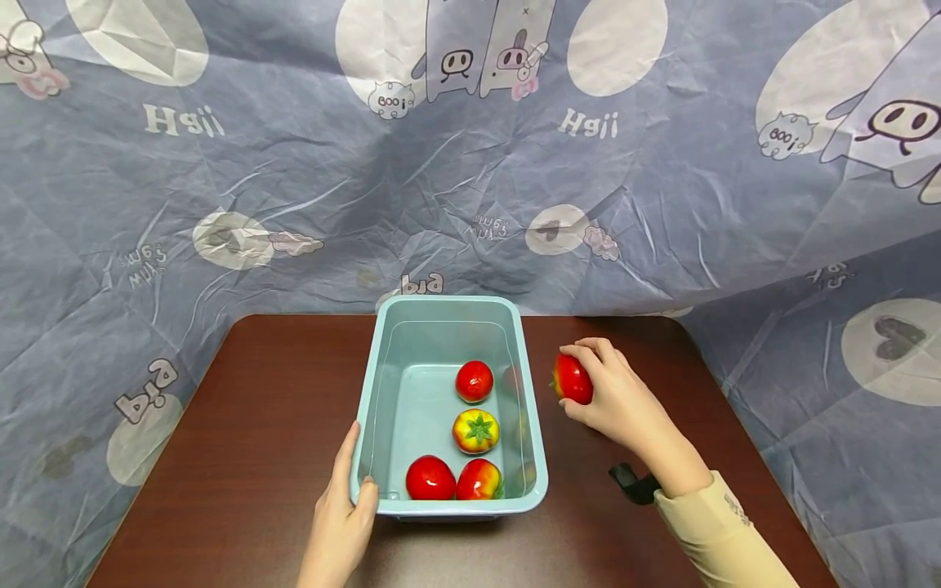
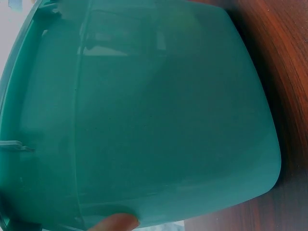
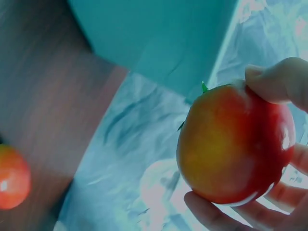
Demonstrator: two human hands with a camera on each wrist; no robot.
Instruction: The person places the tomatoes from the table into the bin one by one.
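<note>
My right hand [image 1: 613, 396] holds a red toy tomato [image 1: 572, 379] between thumb and fingertips, just right of a pale blue plastic bin [image 1: 535, 457]. In the right wrist view the held tomato [image 3: 231, 149] shows a yellow patch and green leaf tips. My left hand [image 1: 345, 510] grips the bin at its near left corner, thumb over the rim and fingers along the outside wall. Inside lie a red tomato [image 1: 474, 381], a yellow-red one [image 1: 475, 431] with its green star upward, and two [image 1: 430, 478] side by side at the near wall. The left wrist view shows the bin's outer wall [image 2: 168, 120].
A further tomato [image 3: 13, 177] sits on the brown table at the left edge of the right wrist view. A black strap [image 1: 634, 483] shows beside the right wrist. Behind the table [image 1: 279, 441] hangs a wrinkled grey-blue printed cloth [image 1: 353, 204].
</note>
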